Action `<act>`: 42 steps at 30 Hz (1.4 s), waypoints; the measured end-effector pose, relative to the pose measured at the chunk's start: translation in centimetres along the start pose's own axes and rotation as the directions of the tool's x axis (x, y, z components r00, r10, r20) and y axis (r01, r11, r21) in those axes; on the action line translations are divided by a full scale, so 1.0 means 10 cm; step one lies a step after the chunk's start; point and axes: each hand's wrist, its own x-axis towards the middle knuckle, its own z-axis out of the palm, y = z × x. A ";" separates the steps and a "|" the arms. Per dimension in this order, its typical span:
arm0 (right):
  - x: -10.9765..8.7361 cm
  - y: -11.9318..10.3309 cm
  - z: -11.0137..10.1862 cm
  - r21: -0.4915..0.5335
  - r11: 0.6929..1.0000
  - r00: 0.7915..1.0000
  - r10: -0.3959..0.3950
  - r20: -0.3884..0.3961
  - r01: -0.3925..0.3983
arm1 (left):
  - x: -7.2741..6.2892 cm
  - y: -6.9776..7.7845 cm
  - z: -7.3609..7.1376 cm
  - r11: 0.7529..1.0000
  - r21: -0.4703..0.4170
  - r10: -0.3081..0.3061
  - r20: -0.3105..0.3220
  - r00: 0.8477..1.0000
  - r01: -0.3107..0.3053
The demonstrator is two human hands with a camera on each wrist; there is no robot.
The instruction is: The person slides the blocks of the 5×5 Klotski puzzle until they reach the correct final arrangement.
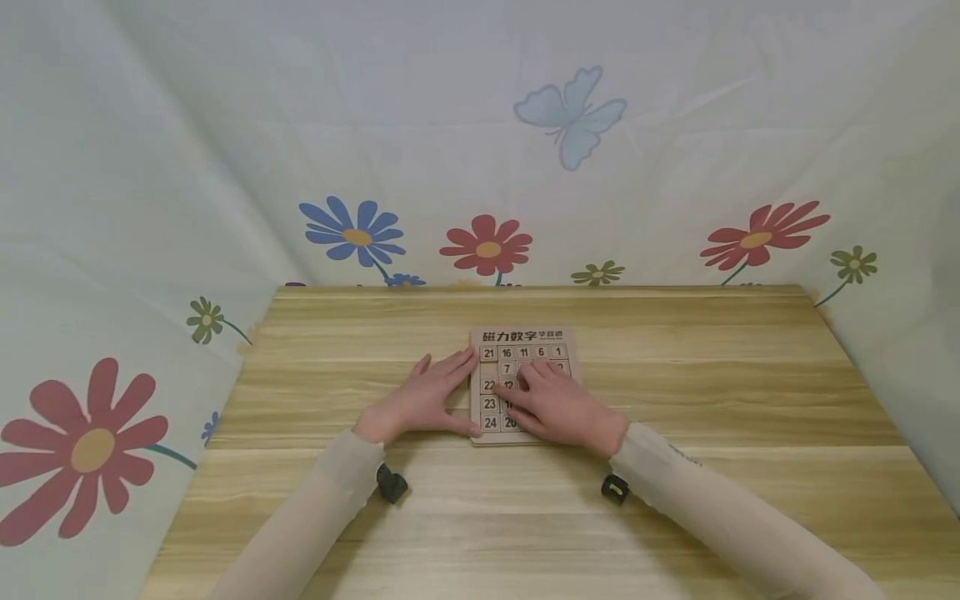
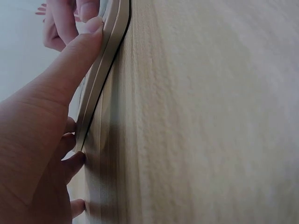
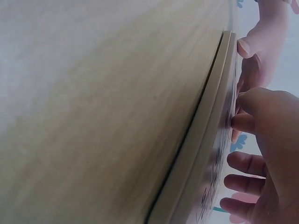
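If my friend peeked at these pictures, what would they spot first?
Probably the number puzzle board on the wooden table, with the left hand at its left edge and the right hand over its tiles. Next might come the big red flower on the backdrop at far left, then the pale blue butterfly high behind the table.

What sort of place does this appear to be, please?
Perhaps a curtained-off tabletop set: a wood-grain table, a flower-printed white backdrop behind it, and a number puzzle on top.
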 end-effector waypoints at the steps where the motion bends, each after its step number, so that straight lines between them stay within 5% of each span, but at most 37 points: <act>1: 0.01 0.00 -0.01 0.004 1.000 1.000 0.001 -0.002 -0.001 | 0.00 0.00 -0.01 1.000 -0.002 0.000 -0.001 1.000 0.000; 10: 0.18 0.13 -0.05 0.030 0.998 0.997 0.060 -0.040 -0.058 | -0.02 -0.02 0.00 1.000 -0.006 0.000 0.005 1.000 0.001; 19: 0.30 0.24 -0.04 -0.035 0.995 0.995 0.099 0.014 -0.098 | -0.01 -0.03 0.06 1.000 -0.005 0.001 0.000 1.000 -0.001; 42: 0.23 0.15 -0.04 -0.042 0.998 0.999 0.046 0.010 -0.046 | -0.01 -0.03 0.02 1.000 0.001 -0.005 0.009 1.000 0.005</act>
